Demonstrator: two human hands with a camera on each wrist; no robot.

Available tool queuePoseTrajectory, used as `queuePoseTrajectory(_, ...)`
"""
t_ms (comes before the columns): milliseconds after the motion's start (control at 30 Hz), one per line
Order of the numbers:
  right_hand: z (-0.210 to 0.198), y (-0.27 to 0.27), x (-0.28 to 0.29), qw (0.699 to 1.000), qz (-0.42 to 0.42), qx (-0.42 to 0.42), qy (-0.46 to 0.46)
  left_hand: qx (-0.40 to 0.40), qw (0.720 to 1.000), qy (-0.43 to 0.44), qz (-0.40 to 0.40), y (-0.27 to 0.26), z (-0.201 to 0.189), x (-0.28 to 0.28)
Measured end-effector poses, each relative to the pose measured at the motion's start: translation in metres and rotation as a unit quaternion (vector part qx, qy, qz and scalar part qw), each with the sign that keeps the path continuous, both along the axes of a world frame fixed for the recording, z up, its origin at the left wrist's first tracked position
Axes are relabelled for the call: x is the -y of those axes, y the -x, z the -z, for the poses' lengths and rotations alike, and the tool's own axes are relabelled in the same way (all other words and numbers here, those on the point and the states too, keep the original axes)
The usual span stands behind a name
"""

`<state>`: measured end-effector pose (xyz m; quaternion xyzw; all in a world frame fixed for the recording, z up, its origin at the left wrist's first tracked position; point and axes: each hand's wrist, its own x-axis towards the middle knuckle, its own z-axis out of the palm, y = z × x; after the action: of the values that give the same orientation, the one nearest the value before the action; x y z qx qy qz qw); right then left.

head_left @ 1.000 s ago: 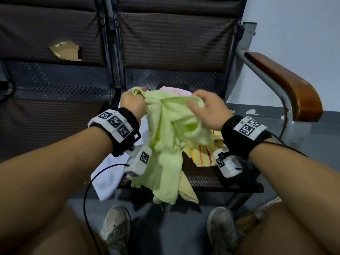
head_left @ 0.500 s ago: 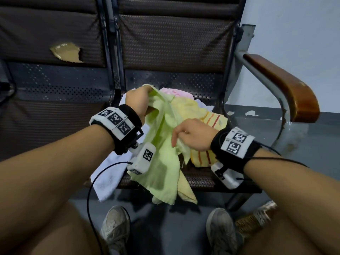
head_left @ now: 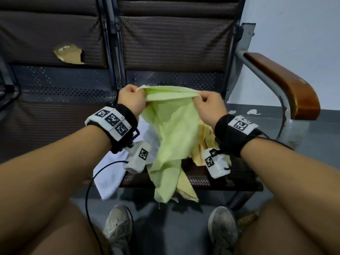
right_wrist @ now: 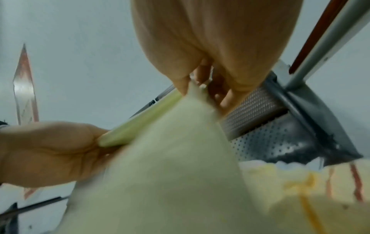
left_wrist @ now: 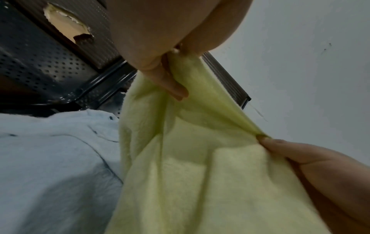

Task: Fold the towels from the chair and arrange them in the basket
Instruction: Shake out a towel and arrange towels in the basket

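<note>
Fluffy cloth green towel [head_left: 171, 129], glossy wooden armrest [head_left: 287, 85], seemingly woven chair back [head_left: 176, 43].

Head view looks forward and down from above onto the chair [head_left: 165, 177]. Left wrist view looks up from close beneath the left hand [left_wrist: 160, 39]; right wrist view likewise under the right hand [right_wrist: 210, 47]. All three share the green towel [head_left: 173, 129].

The green towel [head_left: 171, 137] hides most of the striped yellow towel [head_left: 206, 137]; the right wrist view is blurred; a basket's corner [head_left: 247, 219] barely shows.
</note>
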<state>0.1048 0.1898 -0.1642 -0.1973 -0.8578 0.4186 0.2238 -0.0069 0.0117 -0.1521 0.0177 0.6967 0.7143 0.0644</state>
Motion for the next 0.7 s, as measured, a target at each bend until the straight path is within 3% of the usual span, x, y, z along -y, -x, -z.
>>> queuePoseTrajectory(100,-0.004,-0.008,-0.015,0.993,-0.033,-0.001,-0.113,-0.020,0.999,0.023,-0.016,0.007,0.001,0.007)
queuePoseTrajectory(200,0.005,-0.014,-0.019,0.963,-0.127,0.092,-0.219,-0.030,0.997,0.055,-0.037,0.012,0.003,0.009)
queuePoseTrajectory(300,0.022,-0.018,-0.014,0.913,-0.194,0.209,-0.290,-0.011,0.999,0.032,-0.019,0.015,0.009,0.013)
queuePoseTrajectory(433,0.032,-0.020,-0.010,0.886,-0.182,0.265,-0.334,0.015,0.996,0.084,-0.010,0.017,0.016,0.016)
queuePoseTrajectory(533,0.029,-0.019,-0.016,0.896,-0.124,0.271,-0.330,-0.001,0.992,0.128,-0.016,0.018,0.016,0.017)
queuePoseTrajectory(700,0.023,-0.032,-0.038,0.926,-0.126,0.239,-0.265,0.005,0.999,0.042,0.019,0.013,0.014,0.023)
